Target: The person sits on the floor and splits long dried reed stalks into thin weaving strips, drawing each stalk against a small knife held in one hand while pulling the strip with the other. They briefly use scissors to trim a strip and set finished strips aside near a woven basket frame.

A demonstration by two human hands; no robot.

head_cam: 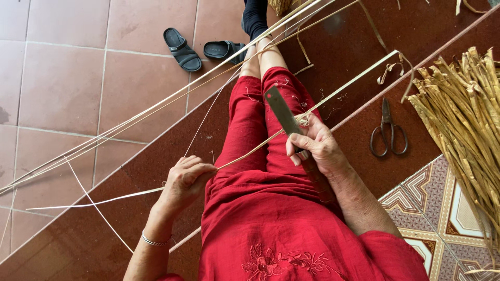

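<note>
A thin cane strip point(250, 152) is pinched in the closed left hand point(185, 179) over the lap. A flat-bladed knife point(285, 117) is gripped by the right hand point(317, 148), its blade touching the strip. Scissors point(388, 130) are seen on the floor, right.

Terracotta tile floor point(62, 88), dark red step point(364, 47), patterned tiles point(442, 208), daylight.

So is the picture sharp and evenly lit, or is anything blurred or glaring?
Head view: soft, even daylight with only faint shadows; the left hand, right hand, knife and scissors look sharp; the glossy brown step shows a pale sheen; the straight step edges look slightly bowed near the frame's borders.
</note>
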